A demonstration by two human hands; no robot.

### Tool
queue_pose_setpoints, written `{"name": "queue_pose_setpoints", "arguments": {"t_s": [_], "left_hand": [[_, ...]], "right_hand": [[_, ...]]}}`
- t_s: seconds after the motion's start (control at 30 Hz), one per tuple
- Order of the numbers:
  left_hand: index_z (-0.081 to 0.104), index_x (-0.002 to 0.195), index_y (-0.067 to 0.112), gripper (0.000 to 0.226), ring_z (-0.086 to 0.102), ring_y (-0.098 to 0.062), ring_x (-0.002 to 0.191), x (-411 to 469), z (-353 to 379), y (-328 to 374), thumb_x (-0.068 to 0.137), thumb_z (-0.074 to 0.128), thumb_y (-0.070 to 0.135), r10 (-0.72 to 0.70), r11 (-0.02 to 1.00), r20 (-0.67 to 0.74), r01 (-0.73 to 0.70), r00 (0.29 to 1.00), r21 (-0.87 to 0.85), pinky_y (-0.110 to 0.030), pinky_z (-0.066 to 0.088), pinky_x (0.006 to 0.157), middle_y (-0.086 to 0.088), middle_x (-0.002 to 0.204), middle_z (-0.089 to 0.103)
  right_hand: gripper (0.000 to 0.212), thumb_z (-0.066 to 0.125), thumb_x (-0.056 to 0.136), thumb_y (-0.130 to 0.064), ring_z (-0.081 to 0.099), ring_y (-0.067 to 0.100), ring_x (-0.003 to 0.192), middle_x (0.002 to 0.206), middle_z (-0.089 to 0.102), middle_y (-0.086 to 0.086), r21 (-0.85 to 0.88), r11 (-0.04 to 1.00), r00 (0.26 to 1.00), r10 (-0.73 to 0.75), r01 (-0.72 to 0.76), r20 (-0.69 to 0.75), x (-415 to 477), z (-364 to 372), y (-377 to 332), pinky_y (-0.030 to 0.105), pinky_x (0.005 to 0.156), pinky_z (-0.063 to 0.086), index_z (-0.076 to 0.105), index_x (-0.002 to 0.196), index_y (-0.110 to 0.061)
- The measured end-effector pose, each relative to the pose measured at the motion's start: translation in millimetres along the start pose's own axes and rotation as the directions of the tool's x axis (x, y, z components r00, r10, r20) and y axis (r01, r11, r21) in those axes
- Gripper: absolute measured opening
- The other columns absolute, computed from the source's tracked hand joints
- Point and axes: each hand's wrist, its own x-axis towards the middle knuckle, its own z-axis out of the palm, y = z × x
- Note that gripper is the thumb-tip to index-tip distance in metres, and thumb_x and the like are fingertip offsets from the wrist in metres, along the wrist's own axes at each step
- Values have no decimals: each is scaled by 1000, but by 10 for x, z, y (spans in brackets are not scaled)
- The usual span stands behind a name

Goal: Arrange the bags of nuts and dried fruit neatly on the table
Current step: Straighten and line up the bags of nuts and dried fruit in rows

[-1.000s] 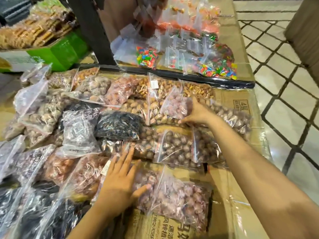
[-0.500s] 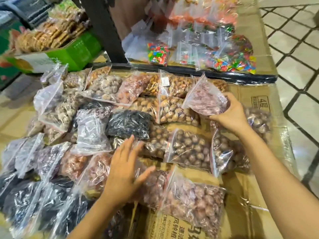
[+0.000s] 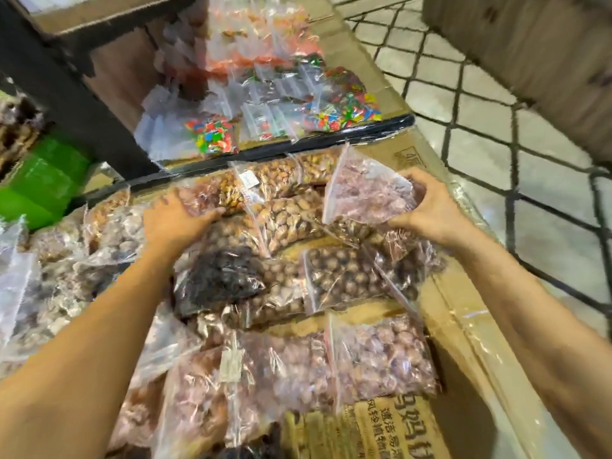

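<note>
Several clear zip bags of nuts and dried fruit cover the cardboard-topped table (image 3: 463,329). My right hand (image 3: 430,207) grips a bag of pinkish dried fruit (image 3: 364,190), lifted and tilted above the far right bags. My left hand (image 3: 175,217) lies on a reddish-brown bag (image 3: 205,197) in the far row, fingers curled over its edge. Between the hands sit bags of almonds (image 3: 288,217), a black dried-fruit bag (image 3: 218,279) and round brown nuts (image 3: 341,276). Pinkish bags (image 3: 381,359) lie nearest me.
Beyond a black taped edge (image 3: 331,137) lie bags of colourful candy (image 3: 212,137). A dark post (image 3: 66,87) and a green box (image 3: 43,180) stand at the far left. Tiled floor (image 3: 530,160) runs along the table's right edge.
My left hand has left the near bags and reached forward to the far row. My right hand has lifted the pinkish bag up and rightward. The view has shifted left and closer.
</note>
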Motion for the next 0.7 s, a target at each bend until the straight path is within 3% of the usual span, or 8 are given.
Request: {"name": "queue_pose_setpoints", "arguments": {"t_s": [0.13, 0.23, 0.3, 0.4, 0.47, 0.53, 0.7], "left_hand": [[21, 144, 7, 124, 45, -46, 124, 382, 86, -93, 56, 47, 91, -12, 999, 87, 15, 996, -38, -54, 39, 102, -28, 139, 45], [39, 131, 6, 128, 52, -44, 116, 669, 163, -146, 40, 54, 95, 7, 983, 222, 35, 975, -182, -54, 41, 100, -26, 132, 52], [39, 129, 8, 136, 55, -41, 111, 836, 191, -161, 27, 59, 95, 7, 966, 262, 61, 965, -250, -53, 42, 99, -24, 128, 55], [32, 135, 4, 127, 59, -34, 94, 771, 115, -110, 41, 73, 79, 21, 956, 272, 61, 962, -289, -47, 46, 91, -17, 107, 61], [25, 139, 4, 118, 57, -39, 100, 720, 133, -119, 55, 74, 72, 24, 957, 196, 34, 980, -288, -49, 46, 93, -21, 114, 59], [27, 136, 9, 113, 55, -45, 107, 618, 137, -142, 55, 71, 74, 33, 953, 75, -8, 997, -304, -53, 47, 92, -25, 119, 57], [34, 119, 16, 92, 48, -41, 109, 322, 52, -178, 54, 78, 63, 83, 870, -135, -138, 987, -473, -50, 45, 92, -23, 122, 44]], "right_hand": [[64, 83, 51, 15, 68, 10, 86, 101, 68, 3, -43, 997, 997, 64, -66, -51, -321, 7, 2, 21, 71, 54, 58, 101, -16], [64, 81, 53, 18, 68, 8, 79, 98, 69, 4, -61, 989, 984, 128, -137, -123, -554, 50, 44, 21, 65, 56, 57, 103, -16], [63, 78, 56, 20, 68, 2, 75, 96, 68, 1, -59, 985, 976, 150, -161, -161, -693, 98, 67, 18, 60, 54, 57, 106, -12], [61, 77, 57, 21, 68, 4, 75, 94, 70, 1, -26, 982, 962, 177, -186, -205, -875, 205, 84, 17, 59, 53, 57, 104, -13], [58, 76, 58, 21, 68, 7, 73, 91, 70, 3, -16, 981, 958, 188, -196, -219, -986, 279, 92, 19, 58, 53, 58, 100, -15], [59, 77, 57, 21, 69, 10, 77, 93, 72, 4, -1, 979, 956, 197, -203, -219, -1112, 337, 91, 21, 63, 55, 59, 101, -14], [58, 82, 56, 15, 70, 17, 86, 98, 71, 7, 6, 973, 944, 227, -232, -238, -1500, 355, 71, 32, 73, 58, 59, 104, -11]]}}
